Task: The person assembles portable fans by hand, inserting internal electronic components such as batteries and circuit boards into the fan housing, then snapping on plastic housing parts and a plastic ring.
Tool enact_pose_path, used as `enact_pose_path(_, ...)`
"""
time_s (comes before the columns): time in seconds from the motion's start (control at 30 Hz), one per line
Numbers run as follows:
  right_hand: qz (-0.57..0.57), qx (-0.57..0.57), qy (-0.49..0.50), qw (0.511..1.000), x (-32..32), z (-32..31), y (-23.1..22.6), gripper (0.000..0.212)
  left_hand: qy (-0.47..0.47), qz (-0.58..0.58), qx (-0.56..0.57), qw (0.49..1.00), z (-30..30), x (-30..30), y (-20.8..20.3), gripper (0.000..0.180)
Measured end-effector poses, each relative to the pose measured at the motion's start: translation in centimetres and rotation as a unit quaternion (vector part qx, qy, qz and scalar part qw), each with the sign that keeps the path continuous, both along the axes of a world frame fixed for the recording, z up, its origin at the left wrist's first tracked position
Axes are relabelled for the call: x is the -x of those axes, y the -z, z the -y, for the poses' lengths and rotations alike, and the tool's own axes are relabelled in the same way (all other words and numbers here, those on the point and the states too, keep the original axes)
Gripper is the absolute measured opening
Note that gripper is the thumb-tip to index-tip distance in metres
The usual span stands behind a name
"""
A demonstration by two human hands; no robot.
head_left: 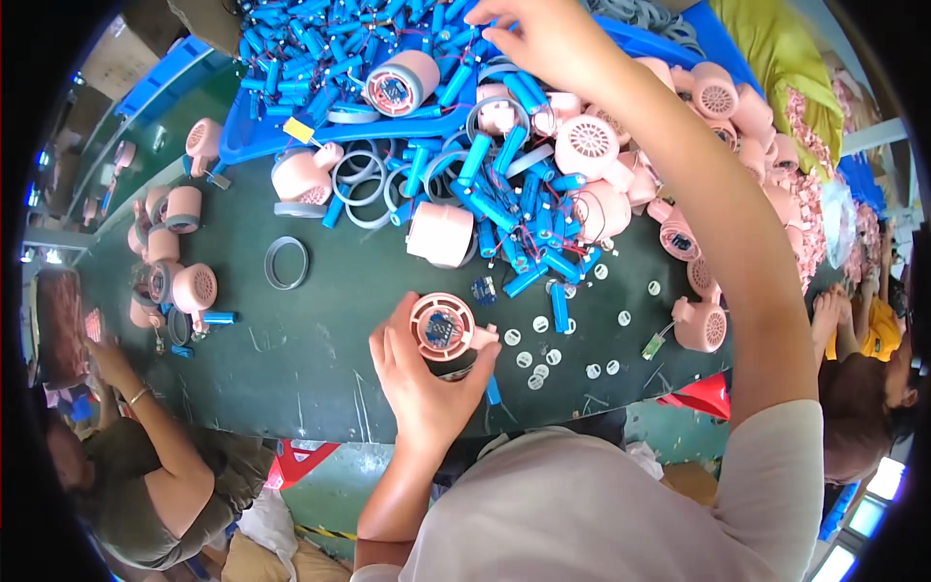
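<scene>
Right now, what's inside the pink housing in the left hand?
The pink housing, held in the left hand, shows a blue circuit board inside its open round face. Anything beneath the board is covered.

White discs (554,356): dark marks, too small to read
Circuit board (445,331) in pink housing (469,324): no text legible
Blue cylinders (560,307): none legible

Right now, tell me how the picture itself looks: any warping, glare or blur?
Head view: fisheye bends the dark green tabletop's near edge; head view, lower right: bright panels look washed out; head view, centre: the pink fan housing in the left hand looks fairly clear; head view, top: the frame crops the right hand.
</scene>
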State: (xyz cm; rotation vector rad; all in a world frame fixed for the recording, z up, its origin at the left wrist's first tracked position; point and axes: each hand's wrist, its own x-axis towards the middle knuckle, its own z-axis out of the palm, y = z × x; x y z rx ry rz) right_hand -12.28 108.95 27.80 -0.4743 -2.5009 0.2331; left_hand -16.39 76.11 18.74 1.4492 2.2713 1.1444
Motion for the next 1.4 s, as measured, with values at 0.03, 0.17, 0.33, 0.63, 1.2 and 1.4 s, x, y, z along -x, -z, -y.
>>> enact_pose_path(0.03,0.015,0.006,0.003,1.000,0.8,-0.4,0.0,0.014,0.005,0.029,0.010,1.000,0.4,0.2,-0.4,0.080)
enact_pose_path(0.17,0.005,0.025,-0.009,1.000,1.1,-0.2,-0.3,0.014,0.019,0.106,-0.079,0.991,1.9,1.5,0.2,0.061)
enact_pose_path(0.33,-0.113,0.048,0.071,0.990,-3.7,-4.6,-2.0,0.020,0.018,0.334,-0.242,0.911,4.3,3.1,0.4,0.082)
enact_pose_path(0.63,0.283,0.210,0.177,0.919,-5.4,-17.8,0.0,0.106,-0.093,0.449,-0.248,0.853,5.2,2.8,-2.6,0.096)
enact_pose_path(1.2,0.252,0.057,0.202,0.945,-2.5,-18.9,2.0,0.072,-0.062,0.484,-0.250,0.836,3.8,3.2,-0.9,0.090)
enact_pose_path(1.4,0.017,0.140,0.023,0.990,-4.4,-15.3,-7.0,0.049,-0.007,0.524,-0.167,0.835,4.1,2.7,-0.7,0.084)
